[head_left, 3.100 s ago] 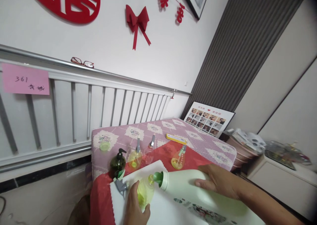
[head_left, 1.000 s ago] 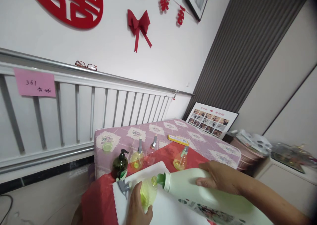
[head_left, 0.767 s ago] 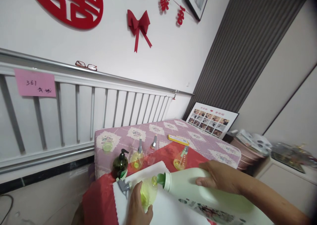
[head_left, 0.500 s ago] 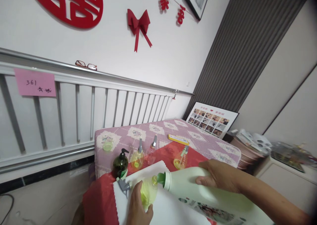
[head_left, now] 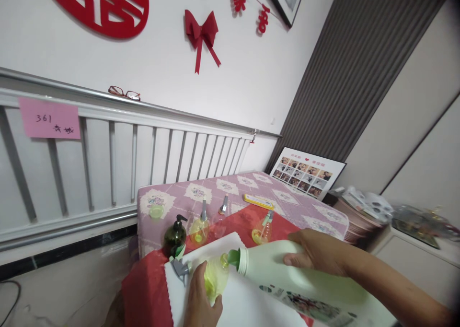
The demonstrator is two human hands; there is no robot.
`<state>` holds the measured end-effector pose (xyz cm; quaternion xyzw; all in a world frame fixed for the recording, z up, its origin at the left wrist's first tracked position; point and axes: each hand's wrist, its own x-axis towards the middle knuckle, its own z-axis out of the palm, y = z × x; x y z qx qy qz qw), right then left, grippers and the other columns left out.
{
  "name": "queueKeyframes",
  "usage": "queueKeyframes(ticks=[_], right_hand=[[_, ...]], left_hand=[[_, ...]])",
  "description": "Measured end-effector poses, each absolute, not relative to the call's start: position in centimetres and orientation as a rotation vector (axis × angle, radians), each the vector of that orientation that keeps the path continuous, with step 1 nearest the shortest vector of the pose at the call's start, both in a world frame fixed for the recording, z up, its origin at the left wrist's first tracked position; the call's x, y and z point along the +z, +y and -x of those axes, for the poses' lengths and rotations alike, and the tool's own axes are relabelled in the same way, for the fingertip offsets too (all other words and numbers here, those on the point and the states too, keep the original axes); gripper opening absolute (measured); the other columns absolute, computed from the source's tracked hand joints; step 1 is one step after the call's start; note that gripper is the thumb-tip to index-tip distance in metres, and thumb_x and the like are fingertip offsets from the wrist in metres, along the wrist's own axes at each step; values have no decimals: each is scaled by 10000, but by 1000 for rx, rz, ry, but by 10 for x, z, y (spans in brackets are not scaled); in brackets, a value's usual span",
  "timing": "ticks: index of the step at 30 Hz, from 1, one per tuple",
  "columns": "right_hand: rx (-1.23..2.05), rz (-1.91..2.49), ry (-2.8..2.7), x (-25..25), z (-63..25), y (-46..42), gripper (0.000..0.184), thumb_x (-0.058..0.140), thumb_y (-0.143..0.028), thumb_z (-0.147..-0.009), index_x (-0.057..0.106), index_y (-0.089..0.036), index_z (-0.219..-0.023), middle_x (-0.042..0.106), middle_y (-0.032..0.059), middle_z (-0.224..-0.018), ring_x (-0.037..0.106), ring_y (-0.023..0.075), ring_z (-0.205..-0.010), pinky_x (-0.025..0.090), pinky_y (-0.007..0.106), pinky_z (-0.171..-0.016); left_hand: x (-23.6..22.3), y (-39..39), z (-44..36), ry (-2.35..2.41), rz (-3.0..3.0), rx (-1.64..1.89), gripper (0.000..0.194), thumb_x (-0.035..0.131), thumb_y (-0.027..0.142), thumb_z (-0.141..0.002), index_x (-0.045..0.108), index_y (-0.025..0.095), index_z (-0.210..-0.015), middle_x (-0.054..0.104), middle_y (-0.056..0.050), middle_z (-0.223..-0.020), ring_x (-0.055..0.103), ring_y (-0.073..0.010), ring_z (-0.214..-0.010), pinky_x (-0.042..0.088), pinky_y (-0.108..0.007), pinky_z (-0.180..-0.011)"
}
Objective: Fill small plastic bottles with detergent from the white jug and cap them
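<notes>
My left hand (head_left: 201, 298) is closed round a small clear bottle (head_left: 217, 275) with yellow-green liquid in it, tilted to the right. In my right hand (head_left: 312, 252) is a large pale green jug (head_left: 287, 281), lying nearly on its side. The jug's green spout meets the small bottle's neck; whether they touch I cannot tell. Just left of the small bottle, a grey spray head (head_left: 180, 268) lies on a white sheet (head_left: 244, 298). Behind stand a dark green pump bottle (head_left: 175, 238) and a spray bottle (head_left: 199, 231) holding yellow liquid.
Another spray bottle (head_left: 261, 231) stands on the red cloth (head_left: 247, 220), and a clear one (head_left: 220, 220) is farther left. On the patterned bed surface (head_left: 201, 192) lie a pale green cap (head_left: 156, 211) and a yellow box (head_left: 258, 201). A white radiator (head_left: 143, 149) runs along the wall.
Both hands hold the bottle and the jug almost exactly as before. The view has shifted very slightly.
</notes>
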<state>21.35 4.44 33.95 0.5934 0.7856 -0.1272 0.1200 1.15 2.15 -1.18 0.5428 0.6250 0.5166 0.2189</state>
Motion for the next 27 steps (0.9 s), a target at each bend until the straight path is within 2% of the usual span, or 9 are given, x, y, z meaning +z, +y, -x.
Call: queueKeyframes(ticks=[19, 27], right_hand=[[-395, -1758, 2262, 342, -211, 44, 353, 571, -532, -798, 589, -180, -797, 729, 109, -881, 662, 281, -809, 415, 316, -644], [-392, -1754, 2258, 342, -212, 46, 370, 572, -546, -795, 601, -178, -814, 736, 117, -902, 662, 285, -816, 413, 314, -637]], left_hand=[[-12, 21, -9, 1737, -1534, 1394, 797, 512, 74, -649, 296, 83, -1417, 454, -205, -1491, 408, -291, -1421, 345, -433, -1193], [-16, 23, -10, 1744, -1521, 1426, 809, 526, 75, -637, 306, 116, -1415, 476, -185, -1482, 421, -272, -1417, 367, -429, -1189]])
